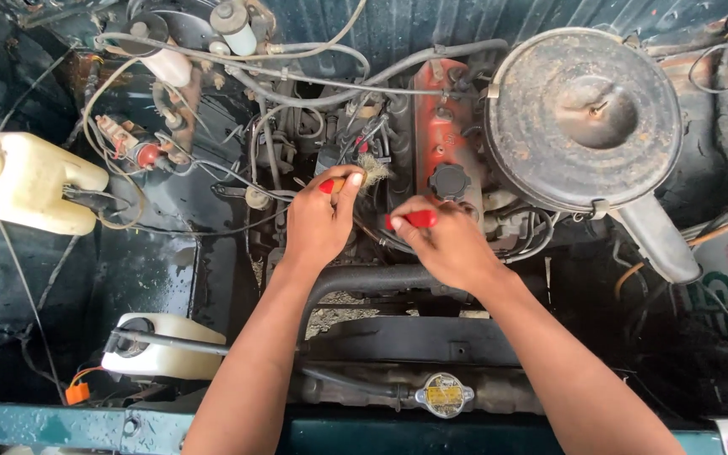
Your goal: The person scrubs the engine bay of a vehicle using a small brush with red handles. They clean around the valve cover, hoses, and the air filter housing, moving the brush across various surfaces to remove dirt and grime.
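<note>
Radiator cap (pixel 444 394) nearest | left hand (pixel 318 223) grips brush (pixel 355 177) | right hand (pixel 444 244) grips red-handled tool (pixel 413 220)

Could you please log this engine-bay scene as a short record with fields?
Setting: open engine bay seen from above
Left hand: holds a small brush, bristles against the engine
Right hand: grips a red-handled tool
Nearby: round air cleaner, black oil cap, radiator cap, white reservoir

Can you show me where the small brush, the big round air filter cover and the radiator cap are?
Small brush (pixel 370 171), head view: on its frayed bristles, beyond the left hand.
Round air filter cover (pixel 549 126), head view: on its dusty top.
Radiator cap (pixel 444 394), head view: on its centre label.
</note>
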